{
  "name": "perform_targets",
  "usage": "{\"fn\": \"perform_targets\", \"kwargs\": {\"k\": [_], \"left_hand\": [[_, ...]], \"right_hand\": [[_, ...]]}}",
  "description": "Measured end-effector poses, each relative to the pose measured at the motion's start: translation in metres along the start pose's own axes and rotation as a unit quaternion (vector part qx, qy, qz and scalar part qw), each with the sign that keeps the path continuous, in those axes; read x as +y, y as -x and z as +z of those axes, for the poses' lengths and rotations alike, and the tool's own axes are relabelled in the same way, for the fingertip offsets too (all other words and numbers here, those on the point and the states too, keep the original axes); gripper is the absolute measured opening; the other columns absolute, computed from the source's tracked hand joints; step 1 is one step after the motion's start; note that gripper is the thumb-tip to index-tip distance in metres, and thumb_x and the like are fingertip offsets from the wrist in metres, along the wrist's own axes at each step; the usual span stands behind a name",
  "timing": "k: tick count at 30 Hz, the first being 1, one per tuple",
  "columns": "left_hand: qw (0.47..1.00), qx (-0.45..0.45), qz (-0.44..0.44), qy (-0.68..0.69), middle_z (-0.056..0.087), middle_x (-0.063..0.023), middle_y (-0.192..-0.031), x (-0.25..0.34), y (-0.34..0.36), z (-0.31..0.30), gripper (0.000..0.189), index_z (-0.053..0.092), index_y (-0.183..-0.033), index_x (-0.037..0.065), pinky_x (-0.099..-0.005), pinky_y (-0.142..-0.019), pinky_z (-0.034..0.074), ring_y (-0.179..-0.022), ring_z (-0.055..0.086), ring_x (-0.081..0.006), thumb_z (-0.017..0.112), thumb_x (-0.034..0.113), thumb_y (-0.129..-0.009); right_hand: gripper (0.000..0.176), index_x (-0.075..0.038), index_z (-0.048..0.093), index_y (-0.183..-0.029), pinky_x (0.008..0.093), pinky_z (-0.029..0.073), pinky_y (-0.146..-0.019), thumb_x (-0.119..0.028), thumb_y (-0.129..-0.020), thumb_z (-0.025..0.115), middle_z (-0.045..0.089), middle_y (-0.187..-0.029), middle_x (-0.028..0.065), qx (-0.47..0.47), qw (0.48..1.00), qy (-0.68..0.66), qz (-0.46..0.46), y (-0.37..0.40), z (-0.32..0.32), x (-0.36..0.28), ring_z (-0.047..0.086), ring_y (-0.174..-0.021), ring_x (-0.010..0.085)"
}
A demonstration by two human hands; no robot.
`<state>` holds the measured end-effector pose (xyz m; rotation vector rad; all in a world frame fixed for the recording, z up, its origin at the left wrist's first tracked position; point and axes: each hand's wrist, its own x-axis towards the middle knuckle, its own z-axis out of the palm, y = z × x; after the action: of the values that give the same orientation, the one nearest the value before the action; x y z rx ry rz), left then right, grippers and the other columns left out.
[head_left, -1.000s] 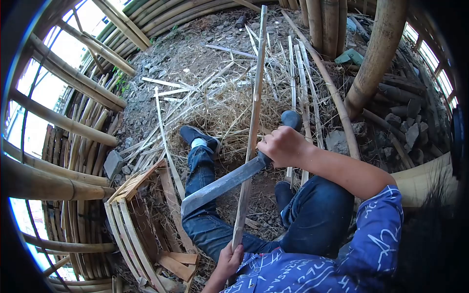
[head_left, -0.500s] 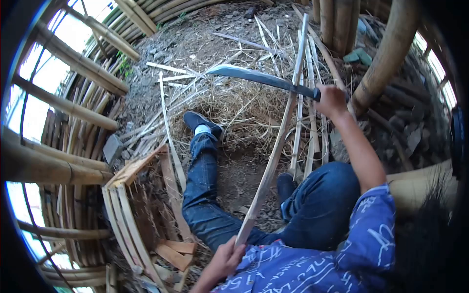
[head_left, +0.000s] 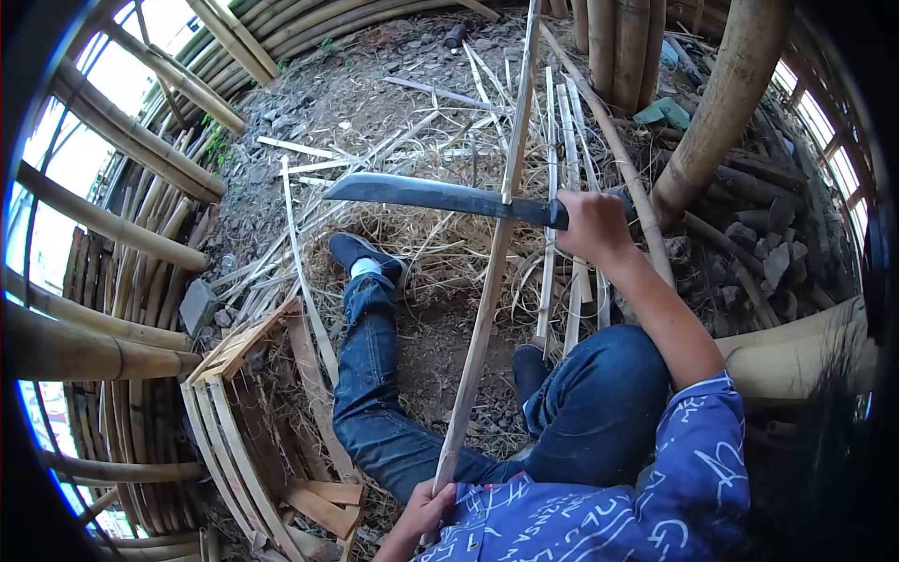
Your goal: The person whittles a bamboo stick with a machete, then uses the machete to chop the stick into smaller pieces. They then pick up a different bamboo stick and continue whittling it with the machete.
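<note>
My right hand (head_left: 596, 228) is closed round the dark handle of a machete (head_left: 426, 196), whose long blade points left. The blade lies across a long bamboo strip (head_left: 475, 351) near its upper part, touching it close to the handle end. Down by my waist, my left hand (head_left: 429, 510) grips the near end of the strip, which slants up and away between my legs. Below the blade, pale curly shavings (head_left: 440, 248) cover the dirt. My left leg is stretched out and my right knee is bent.
Several split strips (head_left: 550, 220) lie beyond my right foot. A wooden crate (head_left: 220, 426) stands at left near a grey block (head_left: 198, 307). Thick bamboo posts (head_left: 721, 112) rise at right, and stacked bamboo poles (head_left: 140, 281) line the left side.
My right hand and the machete have come lower and nearer along the strip. The strip now stands a little steeper, its far end shifted left. The whole view has shifted slightly.
</note>
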<state>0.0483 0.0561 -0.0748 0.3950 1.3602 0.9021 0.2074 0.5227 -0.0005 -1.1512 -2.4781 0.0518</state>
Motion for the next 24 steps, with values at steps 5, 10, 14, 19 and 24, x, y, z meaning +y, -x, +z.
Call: {"fn": "perform_targets", "kwargs": {"k": [5,10,14,19,24], "left_hand": [[0.998,-0.022,-0.058,0.023,0.046,0.0073,-0.063,0.005,-0.007,0.0,0.025,0.054,-0.077,0.008,-0.0228,-0.048,0.034,-0.054,0.04,-0.003,0.061,0.024,-0.094],[0.998,0.012,-0.018,-0.056,0.045,0.009,-0.064,0.001,-0.013,0.01,0.025,0.055,-0.076,0.006,-0.0225,-0.05,0.033,-0.057,0.039,-0.0018,0.061,0.023,-0.094],[0.998,0.019,-0.05,-0.025,0.045,0.0097,-0.064,-0.001,-0.012,0.011,0.026,0.055,-0.075,0.006,-0.0224,-0.051,0.033,-0.059,0.039,-0.0012,0.059,0.023,-0.095],[0.999,-0.009,-0.04,0.013,0.042,0.0072,-0.06,0.014,-0.017,0.009,0.024,0.055,-0.081,0.007,-0.0235,-0.045,0.031,-0.051,0.037,-0.003,0.053,0.024,-0.098],[0.998,-0.005,-0.011,0.065,0.042,0.0056,-0.057,0.044,-0.027,0.012,0.026,0.057,-0.097,-0.001,-0.0221,-0.042,0.029,-0.045,0.036,-0.0044,0.051,0.025,-0.099]], "right_hand": [[0.016,-0.009,0.062,-0.078,0.0458,0.053,-0.064,-0.014,-0.063,0.065,0.064,-0.066,0.0157,-0.005,0.998,-0.053,0.014,0.004,0.002,-0.005,0.067,-0.068,0.0348],[0.017,-0.01,0.064,-0.08,0.0464,0.054,-0.066,-0.015,-0.063,0.064,0.064,-0.066,0.016,-0.018,0.997,-0.075,0.019,0.006,0.005,-0.003,0.067,-0.068,0.0352],[0.016,-0.01,0.063,-0.079,0.0456,0.054,-0.064,-0.015,-0.064,0.064,0.064,-0.066,0.0157,-0.003,0.999,-0.05,0.002,0.006,0.004,-0.005,0.067,-0.068,0.0348],[0.011,-0.009,0.059,-0.072,0.0412,0.053,-0.06,-0.012,-0.064,0.066,0.063,-0.064,0.012,-0.037,0.994,-0.049,-0.095,0.01,0.007,-0.015,0.067,-0.065,0.03],[0.008,-0.009,0.057,-0.067,0.0363,0.052,-0.055,-0.011,-0.062,0.064,0.062,-0.062,0.0099,-0.02,0.949,0.011,-0.315,0.017,0.015,-0.039,0.065,-0.057,0.0253]]}}
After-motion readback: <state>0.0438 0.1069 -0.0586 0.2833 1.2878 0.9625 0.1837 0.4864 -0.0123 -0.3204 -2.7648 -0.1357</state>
